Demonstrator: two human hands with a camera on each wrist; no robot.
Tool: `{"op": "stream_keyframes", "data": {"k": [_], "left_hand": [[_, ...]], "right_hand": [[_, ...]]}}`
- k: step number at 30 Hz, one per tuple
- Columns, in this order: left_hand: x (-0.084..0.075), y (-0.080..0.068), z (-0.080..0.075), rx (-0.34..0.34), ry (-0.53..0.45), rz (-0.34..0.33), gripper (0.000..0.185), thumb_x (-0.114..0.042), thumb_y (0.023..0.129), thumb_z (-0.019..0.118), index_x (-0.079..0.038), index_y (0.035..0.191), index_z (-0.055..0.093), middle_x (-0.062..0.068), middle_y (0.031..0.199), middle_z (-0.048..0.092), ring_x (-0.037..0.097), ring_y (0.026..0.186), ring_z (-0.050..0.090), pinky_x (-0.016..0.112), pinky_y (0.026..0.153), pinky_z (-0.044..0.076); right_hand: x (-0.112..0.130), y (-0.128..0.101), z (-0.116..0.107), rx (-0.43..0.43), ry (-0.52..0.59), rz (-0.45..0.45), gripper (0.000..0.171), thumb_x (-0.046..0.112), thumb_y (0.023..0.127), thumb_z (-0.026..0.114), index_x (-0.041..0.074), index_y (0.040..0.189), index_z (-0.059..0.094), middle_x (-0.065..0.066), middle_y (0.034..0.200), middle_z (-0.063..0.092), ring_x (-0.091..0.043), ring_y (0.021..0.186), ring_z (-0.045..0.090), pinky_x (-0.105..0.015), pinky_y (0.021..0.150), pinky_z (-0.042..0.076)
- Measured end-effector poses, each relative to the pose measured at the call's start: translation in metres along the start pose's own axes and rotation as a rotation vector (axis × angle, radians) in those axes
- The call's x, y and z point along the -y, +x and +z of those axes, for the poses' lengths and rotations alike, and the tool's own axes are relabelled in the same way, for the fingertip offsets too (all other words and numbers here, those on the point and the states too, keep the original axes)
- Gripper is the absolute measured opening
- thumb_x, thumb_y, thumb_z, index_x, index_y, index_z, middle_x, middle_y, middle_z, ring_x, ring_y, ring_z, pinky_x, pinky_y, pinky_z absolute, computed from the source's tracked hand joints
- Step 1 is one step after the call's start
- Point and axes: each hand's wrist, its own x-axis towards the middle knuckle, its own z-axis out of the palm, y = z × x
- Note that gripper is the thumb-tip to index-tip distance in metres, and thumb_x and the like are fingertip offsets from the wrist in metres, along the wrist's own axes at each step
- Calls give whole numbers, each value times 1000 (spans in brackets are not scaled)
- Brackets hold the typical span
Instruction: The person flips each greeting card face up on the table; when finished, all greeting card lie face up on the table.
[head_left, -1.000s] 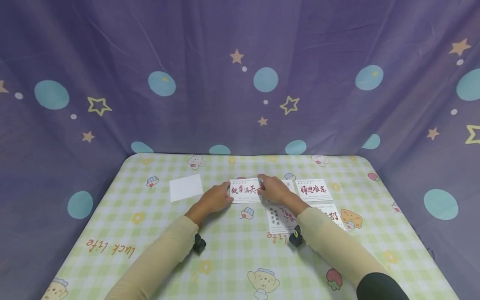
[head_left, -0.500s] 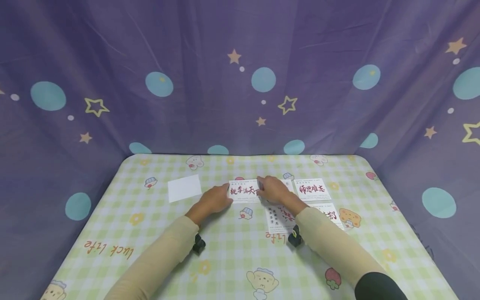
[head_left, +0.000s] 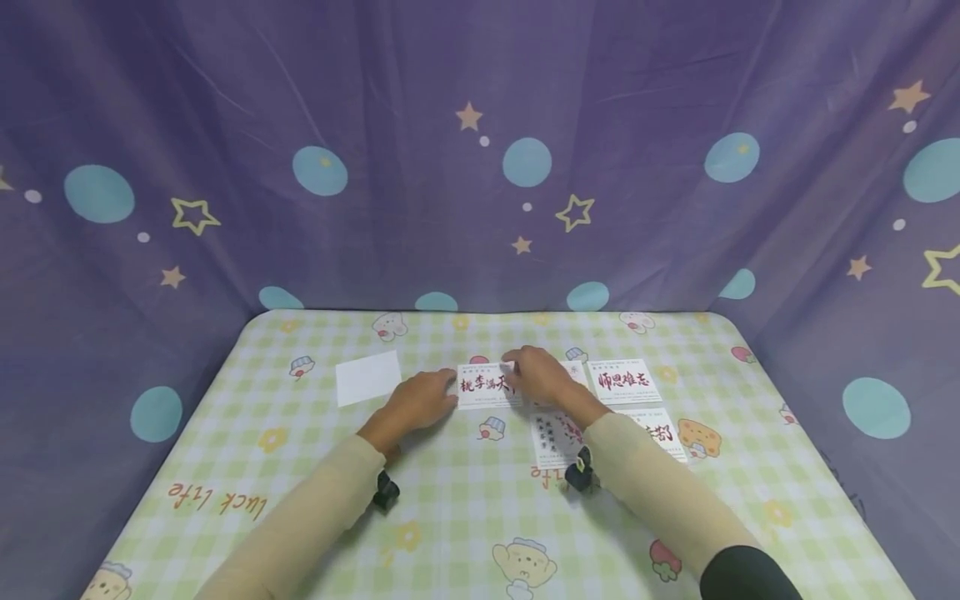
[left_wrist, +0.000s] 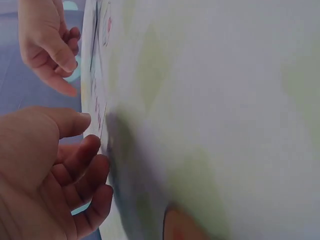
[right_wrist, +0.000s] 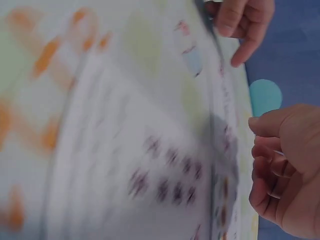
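A white card with red Chinese characters (head_left: 482,388) lies flat on the tablecloth between the two hands. The left hand (head_left: 420,400) is just off its left edge, and in the left wrist view its fingers (left_wrist: 95,172) curl loosely around nothing. Over the card's right end hovers the right hand (head_left: 543,377), covering part of the characters. Its fingers (right_wrist: 262,185) are likewise loosely bent, with nothing gripped in the right wrist view. Partly behind the right hand is another printed card (head_left: 575,372). A vertically printed card (head_left: 553,442) lies below it.
A blank white card (head_left: 367,379) lies slightly turned at the left. At the right are a printed card (head_left: 625,382) and, below it, one partly under the right forearm (head_left: 667,432). A purple curtain (head_left: 420,208) hangs behind the checked tablecloth (head_left: 450,517).
Both hands have come off the middle card's edges. The left hand has drawn slightly left, and the right has lifted and shifted a little left over the card. The cards look unmoved.
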Motion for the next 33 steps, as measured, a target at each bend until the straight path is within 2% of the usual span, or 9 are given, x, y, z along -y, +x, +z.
{"op": "stream_keyframes", "data": {"k": [2, 5, 9, 16, 19, 21, 27, 28, 33], "left_hand": [[8, -2, -4, -19, -7, 14, 48, -27, 99, 61, -10, 144, 57, 13, 133, 68, 33, 123, 65, 50, 103, 52], [20, -6, -14, -32, -15, 19, 43, -26, 99, 62, -14, 140, 61, 6, 111, 74, 24, 98, 70, 43, 85, 56], [39, -10, -30, -40, -41, 10, 40, -22, 99, 63, -12, 138, 63, 1, 87, 66, 15, 71, 57, 34, 63, 48], [81, -25, -54, -86, -24, -46, 39, -22, 99, 62, -12, 136, 65, 6, 99, 69, 18, 83, 60, 36, 72, 50], [103, -38, -60, -121, -17, -84, 38, -21, 99, 63, -10, 135, 65, 12, 103, 69, 24, 85, 62, 42, 73, 51], [118, -48, -60, -148, -17, -111, 38, -20, 98, 63, -8, 134, 66, 16, 106, 68, 28, 89, 64, 46, 76, 52], [148, -72, -52, -186, -31, -118, 37, -15, 96, 64, 0, 131, 65, 22, 109, 67, 38, 100, 64, 57, 90, 51], [151, -74, -50, -191, -38, -106, 38, -14, 96, 65, 1, 131, 65, 22, 108, 67, 38, 100, 64, 58, 90, 50], [157, -72, -40, -206, -27, -83, 43, -15, 95, 67, 2, 135, 63, 28, 116, 68, 46, 109, 62, 61, 97, 48]], "right_hand": [[6, 4, -3, -4, 53, -9, 44, 19, 97, 68, 8, 139, 62, -2, 90, 67, -12, 71, 57, -28, 69, 50], [15, 12, -3, -16, 115, -43, 44, 18, 97, 69, 6, 138, 61, -5, 95, 70, -14, 75, 60, -30, 72, 53], [29, 24, -1, -35, 194, -95, 42, 19, 98, 66, 4, 137, 62, -9, 104, 74, -17, 83, 66, -35, 80, 56], [54, 43, 16, -28, 333, -60, 39, 14, 99, 62, 3, 136, 63, -9, 106, 74, -13, 75, 62, -30, 76, 53], [67, 49, 31, -4, 348, -42, 39, 15, 99, 61, 6, 137, 63, -6, 106, 74, -11, 75, 62, -31, 81, 54], [76, 52, 42, 10, 343, -38, 39, 17, 98, 60, 8, 137, 63, -3, 107, 74, -8, 79, 63, -33, 90, 52], [105, 60, 66, 27, 458, -23, 42, 19, 96, 62, 8, 137, 63, -1, 105, 75, -7, 82, 66, -28, 89, 53], [109, 61, 68, 29, 478, -18, 43, 18, 96, 63, 7, 137, 63, -2, 105, 76, -7, 81, 67, -26, 84, 55], [126, 67, 70, 53, 445, 16, 46, 20, 97, 65, 6, 141, 59, -5, 114, 76, -12, 92, 71, -24, 91, 53]]}}
